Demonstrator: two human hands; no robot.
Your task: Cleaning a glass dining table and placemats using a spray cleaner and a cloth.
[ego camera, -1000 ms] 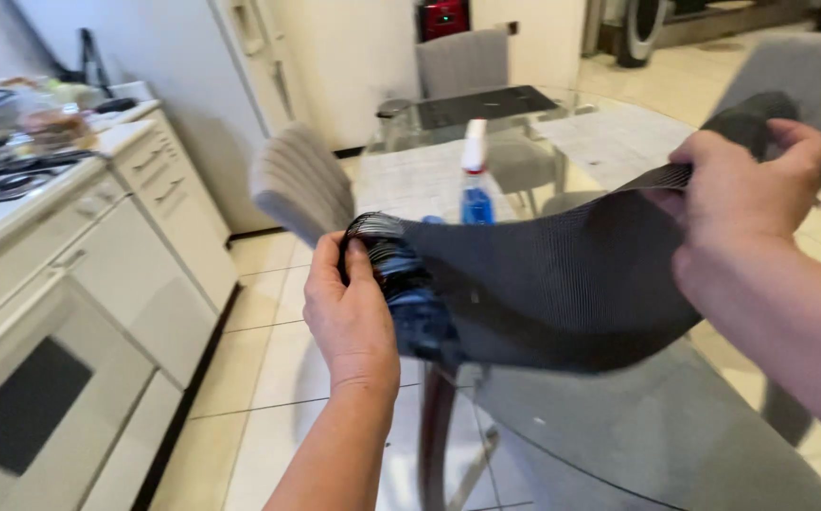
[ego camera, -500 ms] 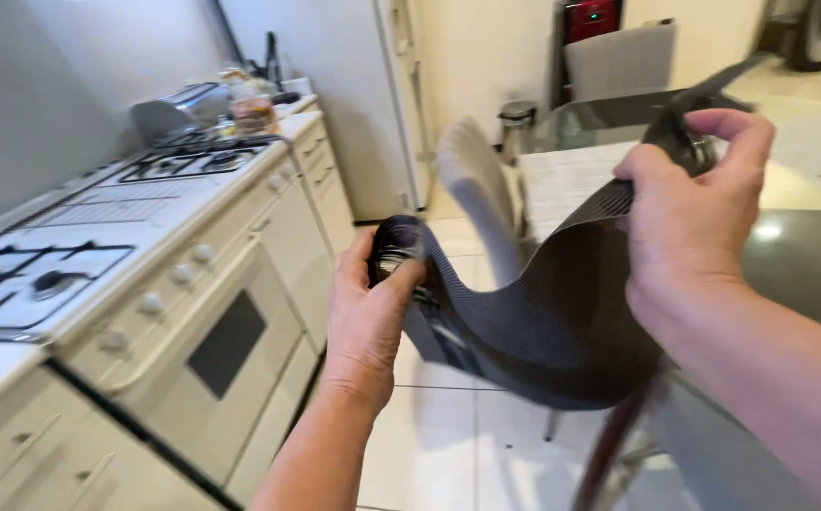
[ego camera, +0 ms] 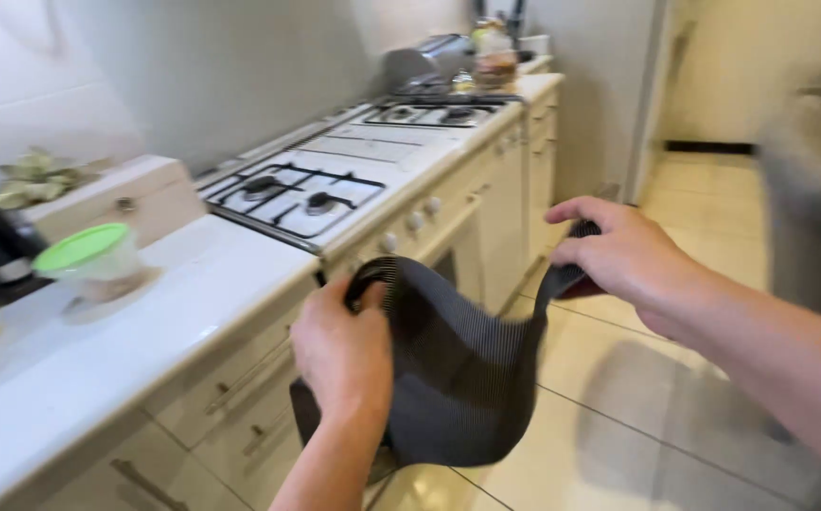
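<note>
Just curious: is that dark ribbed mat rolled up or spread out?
Mostly spread: the mat sags between the left hand and right hand, edges curled.

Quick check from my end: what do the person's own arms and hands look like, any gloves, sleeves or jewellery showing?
Both are bare. The left hand and right hand wear no gloves, and I see no rings, watch or bracelet. The forearms are uncovered as far as the frame shows, with no sleeve edge in view. Motion blur softens finer detail.
</note>
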